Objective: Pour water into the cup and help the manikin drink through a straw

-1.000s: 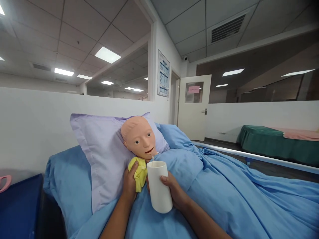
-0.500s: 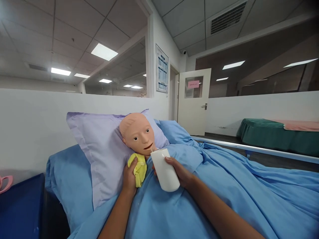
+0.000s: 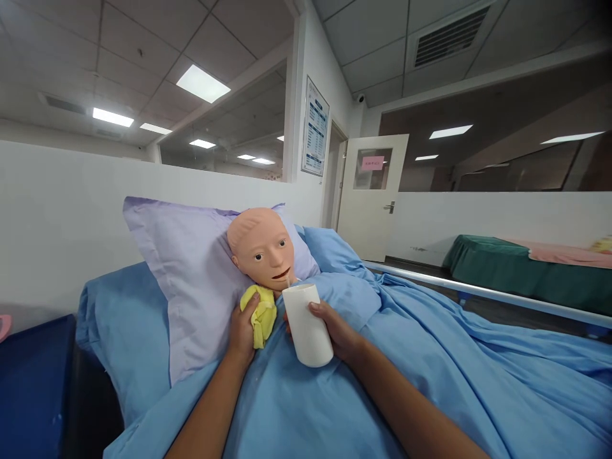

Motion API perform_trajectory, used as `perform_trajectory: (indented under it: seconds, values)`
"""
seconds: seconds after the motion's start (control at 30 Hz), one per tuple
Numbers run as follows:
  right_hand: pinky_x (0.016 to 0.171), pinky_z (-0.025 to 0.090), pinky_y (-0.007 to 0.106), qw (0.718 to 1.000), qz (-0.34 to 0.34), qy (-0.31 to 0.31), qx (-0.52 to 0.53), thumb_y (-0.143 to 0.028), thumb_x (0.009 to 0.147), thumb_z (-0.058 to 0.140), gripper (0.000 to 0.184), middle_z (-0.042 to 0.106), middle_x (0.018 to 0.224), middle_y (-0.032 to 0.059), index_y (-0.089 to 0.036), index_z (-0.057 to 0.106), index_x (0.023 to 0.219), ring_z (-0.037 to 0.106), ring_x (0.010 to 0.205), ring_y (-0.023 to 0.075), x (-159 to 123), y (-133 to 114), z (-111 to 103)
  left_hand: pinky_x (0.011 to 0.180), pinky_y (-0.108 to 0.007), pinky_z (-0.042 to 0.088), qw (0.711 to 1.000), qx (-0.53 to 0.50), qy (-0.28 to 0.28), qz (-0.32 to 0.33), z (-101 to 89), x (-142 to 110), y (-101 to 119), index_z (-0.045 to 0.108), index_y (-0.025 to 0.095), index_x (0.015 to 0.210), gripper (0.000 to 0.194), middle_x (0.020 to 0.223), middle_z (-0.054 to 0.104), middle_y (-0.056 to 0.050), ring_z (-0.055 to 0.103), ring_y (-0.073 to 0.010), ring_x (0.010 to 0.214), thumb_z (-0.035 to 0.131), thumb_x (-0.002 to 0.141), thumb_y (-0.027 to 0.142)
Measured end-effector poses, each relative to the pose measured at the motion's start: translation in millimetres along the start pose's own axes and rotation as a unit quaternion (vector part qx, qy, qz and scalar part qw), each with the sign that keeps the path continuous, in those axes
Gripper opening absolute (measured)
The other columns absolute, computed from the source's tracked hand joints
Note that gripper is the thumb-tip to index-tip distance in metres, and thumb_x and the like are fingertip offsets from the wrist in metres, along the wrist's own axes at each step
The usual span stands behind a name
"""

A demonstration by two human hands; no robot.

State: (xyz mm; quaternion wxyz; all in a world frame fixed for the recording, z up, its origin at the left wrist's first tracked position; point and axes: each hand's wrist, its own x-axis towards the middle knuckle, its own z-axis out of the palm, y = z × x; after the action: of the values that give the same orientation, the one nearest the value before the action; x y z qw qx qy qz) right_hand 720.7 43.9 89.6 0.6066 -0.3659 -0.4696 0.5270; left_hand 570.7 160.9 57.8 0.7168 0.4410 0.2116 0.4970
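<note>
A manikin's head [image 3: 261, 245] rests on a lilac pillow [image 3: 186, 268], its mouth slightly parted. My right hand [image 3: 335, 328] is wrapped round a white cup [image 3: 308, 328], which tilts a little toward the head. From the cup's rim a thin straw [image 3: 288, 280] reaches up to the manikin's mouth; whether its tip is inside the lips I cannot tell. Bunched in my left hand [image 3: 243, 328] is a yellow cloth [image 3: 261, 314], held just below the chin. My fingers behind the cup and the cloth are mostly hidden.
Blue bedding [image 3: 430, 338] covers the manikin's body. A bed rail [image 3: 478, 293] runs along the far side. At lower left lies a dark blue tray [image 3: 33, 382], with part of a pink handle [image 3: 4, 326] beyond it. A door [image 3: 373, 197] stands ajar behind.
The view has shifted slightly, so the bed and head sit a little differently in the picture. Both hands keep their holds, and the cup looks slightly more upright.
</note>
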Motion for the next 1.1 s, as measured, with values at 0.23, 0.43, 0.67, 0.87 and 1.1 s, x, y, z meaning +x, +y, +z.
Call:
perform_trajectory:
  seconds: [0.23, 0.43, 0.67, 0.87, 1.1]
  values:
    - [0.065, 0.054, 0.034, 1.000, -0.002, -0.001, -0.004, -0.057, 0.075, 0.073, 0.055, 0.076, 0.095, 0.0120, -0.016, 0.064, 0.110, 0.070, 0.076, 0.0237, -1.8, 0.0, 2.2, 0.064, -0.027, 0.055, 1.000, 0.001, 0.009, 0.002, 0.0, -0.7, 0.2, 0.068, 0.015, 0.099, 0.050, 0.075, 0.073, -0.004, 0.068, -0.0180, 0.069, 0.075, 0.070, 0.056]
    - [0.066, 0.054, 0.035, 1.000, -0.007, -0.001, 0.007, -0.055, 0.074, 0.075, 0.055, 0.075, 0.099, 0.0125, -0.017, 0.063, 0.111, 0.071, 0.078, 0.0244, -1.0, 2.3, 0.9, 0.064, -0.027, 0.056, 1.000, 0.005, 0.007, 0.007, 0.4, -0.4, 0.0, 0.068, 0.016, 0.098, 0.050, 0.076, 0.072, -0.004, 0.068, -0.0184, 0.070, 0.076, 0.069, 0.056]
    - [0.065, 0.054, 0.033, 1.000, -0.011, -0.004, 0.003, -0.056, 0.074, 0.075, 0.054, 0.075, 0.098, 0.0118, -0.016, 0.064, 0.109, 0.070, 0.074, 0.0219, -0.8, 3.7, 0.6, 0.063, -0.026, 0.055, 1.000, 0.002, 0.004, 0.003, -0.1, 0.0, -1.0, 0.067, 0.015, 0.093, 0.048, 0.073, 0.071, -0.004, 0.067, -0.0172, 0.068, 0.075, 0.069, 0.056]
    - [0.066, 0.053, 0.035, 1.000, -0.007, 0.001, -0.003, -0.058, 0.074, 0.074, 0.055, 0.075, 0.092, 0.0111, -0.016, 0.064, 0.109, 0.070, 0.076, 0.0234, -2.6, 1.3, 3.5, 0.062, -0.025, 0.054, 1.000, 0.011, 0.000, 0.009, -1.6, 0.6, -2.4, 0.067, 0.016, 0.094, 0.047, 0.075, 0.071, -0.003, 0.067, -0.0167, 0.068, 0.074, 0.071, 0.056]
    - [0.067, 0.054, 0.034, 1.000, -0.007, 0.007, 0.008, -0.056, 0.074, 0.076, 0.055, 0.074, 0.094, 0.0097, -0.017, 0.064, 0.110, 0.070, 0.077, 0.0227, -3.2, -0.5, 5.7, 0.058, -0.025, 0.052, 1.000, 0.003, 0.007, -0.004, 0.9, 0.1, 0.7, 0.067, 0.015, 0.093, 0.051, 0.072, 0.071, -0.003, 0.067, -0.0166, 0.062, 0.077, 0.067, 0.056]
